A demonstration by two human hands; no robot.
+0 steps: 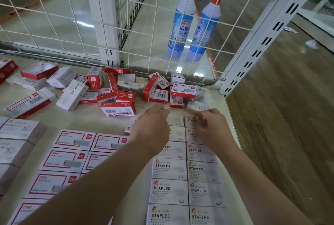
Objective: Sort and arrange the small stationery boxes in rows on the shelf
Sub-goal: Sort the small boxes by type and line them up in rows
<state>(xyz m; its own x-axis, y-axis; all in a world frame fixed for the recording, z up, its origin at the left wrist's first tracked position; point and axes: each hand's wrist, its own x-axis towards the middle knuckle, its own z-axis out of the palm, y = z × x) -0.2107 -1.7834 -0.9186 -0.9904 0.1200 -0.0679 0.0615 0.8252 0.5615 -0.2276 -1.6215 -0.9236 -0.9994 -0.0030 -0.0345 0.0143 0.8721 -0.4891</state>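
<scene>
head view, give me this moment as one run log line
left hand: open over white staples rows | right hand: open, same rows | unsorted pile: behind | red-framed rows: left

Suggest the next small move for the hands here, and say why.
Probably reach the right hand forward for the loose white box just past its fingertips. Both hands hover empty over the far end of the white STAPLES rows, and the left hand holds nothing.

- You have one view only, from the camera on your head, looking forward and steeply down onto the shelf (pixel 115 121).
- It sits close: your forearms enter from the bottom edge, reaching away from you.
- The wide lens bends the wire grid (pixel 75 20) at the shelf's back.
</scene>
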